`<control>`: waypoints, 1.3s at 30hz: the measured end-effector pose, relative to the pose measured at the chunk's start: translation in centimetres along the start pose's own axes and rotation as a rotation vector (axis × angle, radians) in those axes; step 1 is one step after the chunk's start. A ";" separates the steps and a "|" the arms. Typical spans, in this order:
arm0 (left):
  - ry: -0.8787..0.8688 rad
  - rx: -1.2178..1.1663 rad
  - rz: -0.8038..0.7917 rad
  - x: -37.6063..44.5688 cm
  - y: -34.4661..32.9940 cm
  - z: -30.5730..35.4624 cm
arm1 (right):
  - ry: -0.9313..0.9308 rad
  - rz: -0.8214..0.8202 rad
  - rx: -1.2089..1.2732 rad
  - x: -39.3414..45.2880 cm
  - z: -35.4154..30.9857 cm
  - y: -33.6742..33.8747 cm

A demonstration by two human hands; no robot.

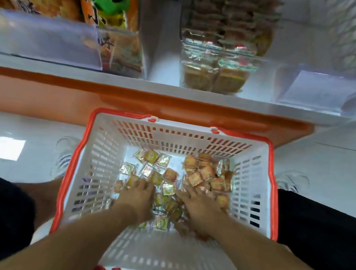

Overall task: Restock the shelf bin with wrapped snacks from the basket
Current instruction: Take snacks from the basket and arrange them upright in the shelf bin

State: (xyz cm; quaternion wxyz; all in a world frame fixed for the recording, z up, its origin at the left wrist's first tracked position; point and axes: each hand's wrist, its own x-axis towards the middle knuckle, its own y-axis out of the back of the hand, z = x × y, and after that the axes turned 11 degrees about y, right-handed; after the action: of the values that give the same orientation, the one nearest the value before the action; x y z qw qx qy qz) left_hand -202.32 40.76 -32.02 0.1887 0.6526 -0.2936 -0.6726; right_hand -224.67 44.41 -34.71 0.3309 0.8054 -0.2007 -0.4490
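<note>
Wrapped snacks [167, 180] are lying loose on the floor of the white basket [91, 168] with the orange rim, which is sitting on the floor between the person's legs, directly below the shelf. They are falling into two rough groups: greenish-yellow packets toward the left and middle, orange packets [207, 176] heaped toward the far right corner. Both hands are reaching down into the pile; the left hand [139, 194] is resting palm-down with fingers spread over the greenish packets, and the right hand [199, 208] is lying likewise over the near edge of the orange heap, fingers pointing away from the person. Whether either hand is already closing on a packet I cannot tell, since the palms are hiding what is beneath them. The shelf bin [214, 71] being filled looks to be the clear one straight ahead and above the basket, already holding stacked packets. So the snacks are lying right under and just beyond the fingertips, while the bin is standing up and forward, slightly to the right of centre, which seems to favour the right hand as the nearer carrier
</note>
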 end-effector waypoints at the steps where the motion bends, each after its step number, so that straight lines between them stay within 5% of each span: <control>1: 0.001 0.026 0.012 0.4 -0.6 0.3 | 0.003 0.002 0.030 0.4 -0.1 -0.3; 6: 0.067 -0.089 -0.086 1.4 -2.5 1.6 | -0.100 0.090 0.376 2.6 -1.8 -1.6; 17: 0.007 -0.229 -0.085 2.1 -2.7 1.3 | -0.091 0.068 0.382 2.6 -1.8 -2.5; 25: -0.070 -0.339 -0.128 2.7 -3.7 1.4 | -0.164 0.041 0.680 2.2 -3.1 -2.8; 31: 0.047 -0.426 -0.032 2.2 -3.8 1.8 | -0.418 0.046 0.534 3.0 -8.1 -2.4; 39: 0.107 -0.377 -0.038 1.6 -1.5 -0.4 | -0.352 0.010 0.394 3.5 -6.9 -0.8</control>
State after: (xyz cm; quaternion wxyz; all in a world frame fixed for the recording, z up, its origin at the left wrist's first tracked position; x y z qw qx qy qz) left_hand -201.90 40.78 -34.18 0.3103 0.6460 -0.1395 -0.6833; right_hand -216.96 45.24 -34.74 0.1297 0.7627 -0.3428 -0.5329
